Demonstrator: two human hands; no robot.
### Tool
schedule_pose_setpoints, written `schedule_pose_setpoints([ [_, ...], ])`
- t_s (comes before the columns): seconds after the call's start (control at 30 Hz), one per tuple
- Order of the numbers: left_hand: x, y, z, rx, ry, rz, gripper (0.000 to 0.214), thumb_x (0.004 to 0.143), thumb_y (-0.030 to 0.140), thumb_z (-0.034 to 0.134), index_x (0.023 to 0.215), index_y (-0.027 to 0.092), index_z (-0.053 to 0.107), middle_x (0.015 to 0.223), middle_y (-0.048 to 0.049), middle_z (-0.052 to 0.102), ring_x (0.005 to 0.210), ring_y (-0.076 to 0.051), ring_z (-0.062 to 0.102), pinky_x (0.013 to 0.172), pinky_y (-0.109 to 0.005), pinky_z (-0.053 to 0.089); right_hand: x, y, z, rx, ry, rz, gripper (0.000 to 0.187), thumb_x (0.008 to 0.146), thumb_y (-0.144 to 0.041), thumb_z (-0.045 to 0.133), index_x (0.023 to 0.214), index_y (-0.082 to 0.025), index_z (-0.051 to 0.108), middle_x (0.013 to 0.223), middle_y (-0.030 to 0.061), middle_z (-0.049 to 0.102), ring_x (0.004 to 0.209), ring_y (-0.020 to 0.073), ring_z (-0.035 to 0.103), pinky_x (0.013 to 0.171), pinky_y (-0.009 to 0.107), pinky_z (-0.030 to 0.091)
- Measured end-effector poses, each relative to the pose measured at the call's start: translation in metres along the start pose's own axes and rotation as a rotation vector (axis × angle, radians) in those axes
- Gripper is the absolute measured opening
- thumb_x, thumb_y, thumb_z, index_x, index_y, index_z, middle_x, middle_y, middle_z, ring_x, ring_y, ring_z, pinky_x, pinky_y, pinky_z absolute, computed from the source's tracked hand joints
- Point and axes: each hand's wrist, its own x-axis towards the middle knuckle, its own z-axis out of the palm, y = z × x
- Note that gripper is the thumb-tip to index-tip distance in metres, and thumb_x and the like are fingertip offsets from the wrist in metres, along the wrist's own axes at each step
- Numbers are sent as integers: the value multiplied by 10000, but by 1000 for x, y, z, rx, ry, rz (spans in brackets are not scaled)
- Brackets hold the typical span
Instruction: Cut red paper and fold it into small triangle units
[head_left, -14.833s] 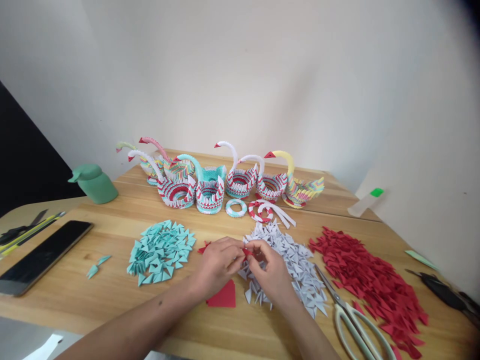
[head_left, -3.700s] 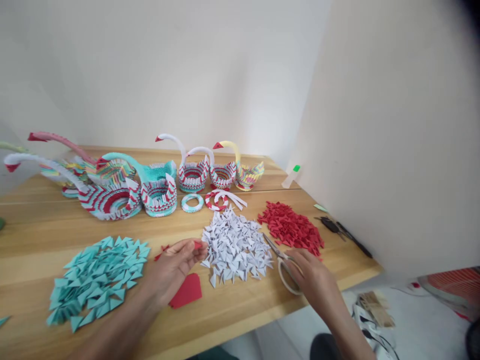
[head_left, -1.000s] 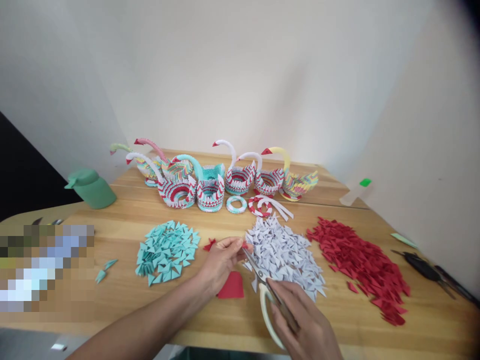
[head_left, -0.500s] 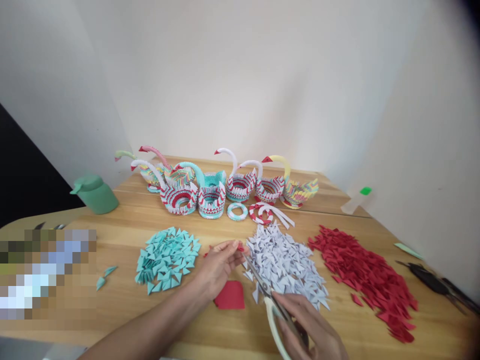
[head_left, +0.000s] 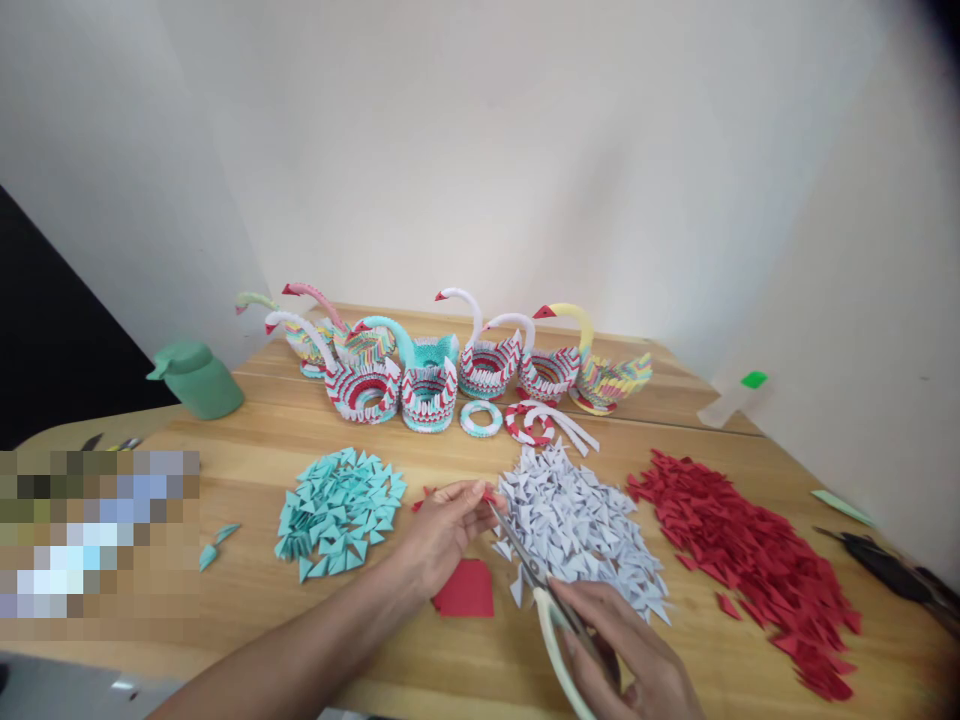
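Between the thumb and fingers of my left hand (head_left: 454, 525) is pinched a small red paper piece (head_left: 489, 496). My right hand (head_left: 626, 650) grips a pair of scissors (head_left: 551, 610) with pale handles, their blades pointing up and left to the red piece. Whether the blades touch the paper I cannot make out. Below my left wrist lies a stack of red paper (head_left: 465, 588). Folded white paper triangles (head_left: 574, 530) are heaped just beyond the scissors, and turquoise triangles (head_left: 341, 510) lie left of my left hand.
Red triangles (head_left: 750, 550) spread on the right, near black-handled tools (head_left: 885, 570). Several paper swans (head_left: 364, 390) line the back, with two paper rings (head_left: 481, 419) before them. A green lidded container (head_left: 199, 382) stands at the left.
The view has shifted slightly, so the table's things sit a little differently in the picture. Both hands keep nearly the same pose, the scissor tips still at the red piece.
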Motion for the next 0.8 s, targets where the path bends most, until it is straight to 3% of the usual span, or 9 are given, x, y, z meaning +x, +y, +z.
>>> schedule_pose_setpoints([
  [0.27,-3,-2,2,173,-44,58,247,699,323,753,755,90,694,793,-103,712,754,-178,640,753,-290,488,9,-11,6,-48,65,14,301,839,-219,546,1128,-184,626,961,102,670,834,180,672,703,215,560],
  [0.53,0,10,1,-9,47,3,266,624,298,812,738,108,665,752,-77,709,735,-171,659,739,-279,504,5,-12,-2,17,29,-11,308,829,-178,552,1130,-208,612,956,83,677,823,170,672,683,193,559],
  [0.8,-3,7,4,-11,-46,-9,220,698,306,760,721,107,671,718,-53,697,692,-136,646,702,-236,498,6,-11,0,56,12,11,296,832,-191,549,1119,-202,623,978,103,679,847,181,668,671,194,556],
])
